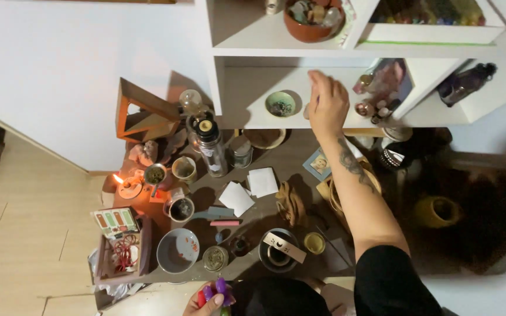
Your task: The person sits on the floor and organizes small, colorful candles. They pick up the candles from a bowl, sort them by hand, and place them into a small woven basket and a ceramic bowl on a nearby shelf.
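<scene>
My right hand reaches up to the lower white shelf, fingers curled over something I cannot make out. It hovers just right of a small green bowl holding dark bits. My left hand is low at the frame's bottom edge, closed around small purple and red objects. Below the shelf a dark low table is crowded with small items.
A lit candle burns at the table's left. Nearby stand a dark bottle, cups, a grey bowl, white paper squares and a wooden triangle frame. An orange bowl sits on the upper shelf, a yellow pot at right.
</scene>
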